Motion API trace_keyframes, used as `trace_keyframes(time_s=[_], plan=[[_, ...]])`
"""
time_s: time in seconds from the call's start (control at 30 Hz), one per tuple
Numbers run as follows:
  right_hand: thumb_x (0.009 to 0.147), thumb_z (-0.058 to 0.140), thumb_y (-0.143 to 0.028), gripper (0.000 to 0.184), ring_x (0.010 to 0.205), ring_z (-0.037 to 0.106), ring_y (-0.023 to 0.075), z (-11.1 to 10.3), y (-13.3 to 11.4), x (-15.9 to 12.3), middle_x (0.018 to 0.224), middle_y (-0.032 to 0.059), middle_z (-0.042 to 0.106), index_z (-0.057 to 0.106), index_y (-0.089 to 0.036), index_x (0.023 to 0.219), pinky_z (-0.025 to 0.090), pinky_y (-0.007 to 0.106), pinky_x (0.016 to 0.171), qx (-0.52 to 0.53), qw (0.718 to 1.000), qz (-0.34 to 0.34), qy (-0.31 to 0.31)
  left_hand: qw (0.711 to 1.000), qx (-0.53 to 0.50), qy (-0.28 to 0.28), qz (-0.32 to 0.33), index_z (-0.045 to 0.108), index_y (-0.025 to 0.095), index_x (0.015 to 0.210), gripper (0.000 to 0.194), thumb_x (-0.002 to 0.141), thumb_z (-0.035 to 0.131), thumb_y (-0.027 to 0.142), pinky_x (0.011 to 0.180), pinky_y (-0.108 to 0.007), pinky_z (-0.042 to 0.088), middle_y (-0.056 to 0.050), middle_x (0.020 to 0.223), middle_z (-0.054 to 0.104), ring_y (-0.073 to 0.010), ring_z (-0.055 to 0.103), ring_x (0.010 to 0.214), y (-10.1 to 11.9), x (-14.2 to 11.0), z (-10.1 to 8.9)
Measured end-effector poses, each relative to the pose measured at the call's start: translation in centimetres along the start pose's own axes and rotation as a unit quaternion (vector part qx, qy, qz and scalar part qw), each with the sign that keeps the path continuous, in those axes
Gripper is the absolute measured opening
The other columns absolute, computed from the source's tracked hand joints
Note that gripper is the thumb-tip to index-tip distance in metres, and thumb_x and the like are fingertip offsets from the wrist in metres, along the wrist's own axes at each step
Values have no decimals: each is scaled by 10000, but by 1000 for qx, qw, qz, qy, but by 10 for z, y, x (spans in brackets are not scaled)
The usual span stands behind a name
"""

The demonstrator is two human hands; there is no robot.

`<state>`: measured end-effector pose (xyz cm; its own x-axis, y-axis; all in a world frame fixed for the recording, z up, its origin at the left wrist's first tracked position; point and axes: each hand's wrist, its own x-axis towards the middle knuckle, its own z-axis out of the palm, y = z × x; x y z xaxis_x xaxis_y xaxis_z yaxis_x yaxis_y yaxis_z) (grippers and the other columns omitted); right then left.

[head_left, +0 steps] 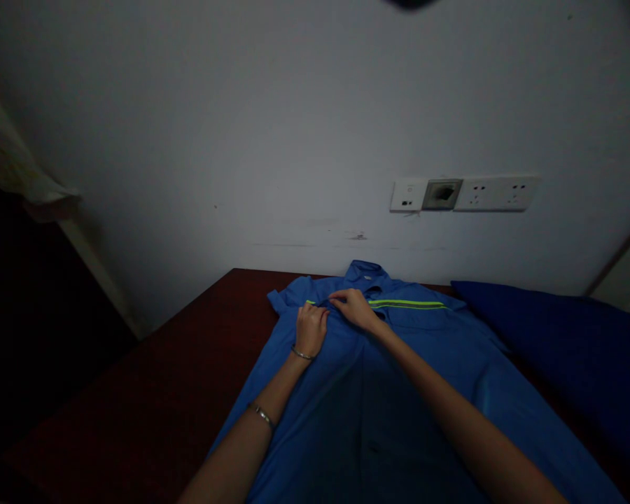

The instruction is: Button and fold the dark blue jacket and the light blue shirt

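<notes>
A blue work shirt (pixel 420 343) with a yellow-green reflective stripe lies spread on a dark red table, its collar towards the wall. My left hand (pixel 311 330), with bracelets on the wrist and forearm, is closed on the shirt's cloth at the left chest. Just right of it, my right hand (pixel 353 308) pinches a fold of the same cloth between thumb and fingers. Both hands are close together below the collar. Exactly which bit of cloth the fingertips hold is too small and dark to make out.
The dark red table (pixel 189 364) meets a pale wall (pixel 294 140). A darker blue cloth item (pixel 546 336) lies on the right. Sockets (pixel 496 194) are set in the wall above. At the far left hangs a pale cloth or bag (pixel 26 178).
</notes>
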<state>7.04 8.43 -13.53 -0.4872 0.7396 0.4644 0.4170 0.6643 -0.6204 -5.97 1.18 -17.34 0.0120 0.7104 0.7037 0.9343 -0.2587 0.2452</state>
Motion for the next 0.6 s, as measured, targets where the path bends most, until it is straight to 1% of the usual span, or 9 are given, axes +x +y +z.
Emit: trace_keyframes(time_s=[0.17,0.37,0.47,0.6], plan=[[767,551,-207,208,866,638,235,-1,2,0,918,59,704,719,-206,889,458,333,816,1,1000,-17,-13,1000,5,-1,15,655,166,866,192,873,464,186,729,-345,351,-70,795,653,-209,490,824,0,-1,0],[762,562,-237,195,865,638,233,-2,9,1,905,47,708,723,-214,869,455,330,815,22,999,-28,-33,1000,14,1,12,651,168,851,180,871,473,190,716,-336,347,-61,792,648,-206,489,816,1,0,0],[752,566,-276,205,827,644,235,-2,13,1,880,50,712,727,-196,851,466,329,790,53,997,-20,-50,1000,13,1,9,650,166,835,180,869,474,182,713,-334,347,-65,776,642,-205,486,807,1,0,0],[748,557,-344,268,808,645,232,-2,19,3,857,56,714,722,-159,848,479,327,759,117,989,2,-86,1000,10,1,9,647,170,813,168,862,488,181,708,-332,346,-63,761,637,-205,487,804,0,0,1]])
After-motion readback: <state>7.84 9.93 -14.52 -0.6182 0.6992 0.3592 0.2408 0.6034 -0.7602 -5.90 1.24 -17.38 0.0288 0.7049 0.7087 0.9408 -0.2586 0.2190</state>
